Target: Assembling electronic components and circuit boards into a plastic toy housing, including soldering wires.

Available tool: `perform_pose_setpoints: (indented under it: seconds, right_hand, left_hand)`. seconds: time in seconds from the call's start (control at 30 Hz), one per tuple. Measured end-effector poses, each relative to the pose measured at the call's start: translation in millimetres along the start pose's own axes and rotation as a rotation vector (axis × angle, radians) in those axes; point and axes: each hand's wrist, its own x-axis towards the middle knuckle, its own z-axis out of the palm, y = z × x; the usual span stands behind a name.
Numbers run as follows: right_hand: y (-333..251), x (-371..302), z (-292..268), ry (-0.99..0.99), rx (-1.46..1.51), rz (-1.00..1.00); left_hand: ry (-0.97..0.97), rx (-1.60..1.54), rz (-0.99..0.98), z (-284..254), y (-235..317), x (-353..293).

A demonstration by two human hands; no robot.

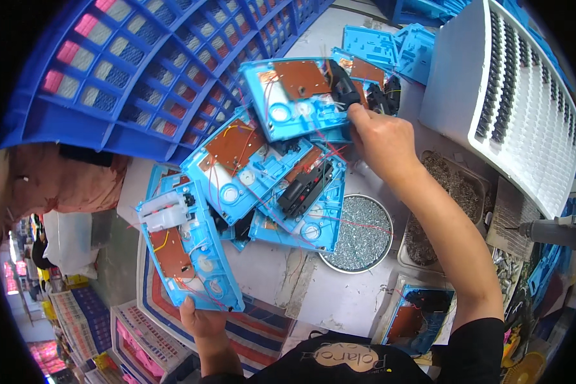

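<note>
blue plastic wants level, unhurried handling, as loose red wires (335, 152) could snag among the piled shells (230, 169). the right hand (385, 142) reaches forward, fingers pinching the raised shell (293, 105) by its near corner above the pile; the left hand (203, 323) sits low, fingers holding the tilted shell (193, 249) at its lower end.

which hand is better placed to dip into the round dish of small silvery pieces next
Probably the right hand: it is nearer the dish, though gripping a blue plastic panel. The left hand, farther off, holds another blue panel.
</note>
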Motion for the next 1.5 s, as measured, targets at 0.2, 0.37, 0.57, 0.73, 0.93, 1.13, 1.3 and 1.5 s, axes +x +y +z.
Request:
perform_pose_setpoints:
  seconds: [0.2, 0.37, 0.57, 0.73, 0.93, 1.13, 1.3, 1.5]
  right_hand:
    - [-8.3, 2.5, -28.1, -0.103, 0.009, 0.117]
    - [-68.2, 0.0, -83.5, -0.001, 0.378, -0.046]
    - [-180.0, -6.5, -138.0, -0.146, 0.599, -0.614]
    - [-221.1, -4.3, -138.8, -0.245, 0.537, -0.703]
    - [-247.8, 3.8, -137.3, -0.250, 0.442, -0.786]
    - [-276.6, 7.2, -141.2, -0.242, 0.424, -0.833]
    - [-288.5, 11.2, -141.7, -0.216, 0.423, -0.833]
    - [-296.9, 2.2, -127.0, -0.260, 0.544, -0.774]
  left_hand:
    - [-0.035, -0.186, -0.097, -8.3, 4.4, -8.8]
    - [0.003, -0.153, -0.083, 16.0, 14.7, -13.5]
    - [0.015, -0.153, -0.057, 24.5, 19.4, -26.9]
    - [0.077, -0.215, -0.090, 28.4, 30.5, -38.7]
    - [0.049, -0.296, -0.077, 14.8, 39.9, -52.9]
    - [0.122, -0.337, -0.066, 4.5, 49.4, -65.6]
    - [0.175, -0.339, -0.048, 6.1, 56.5, -64.3]
    - [0.208, -0.335, -0.022, -15.5, 56.8, -74.7]
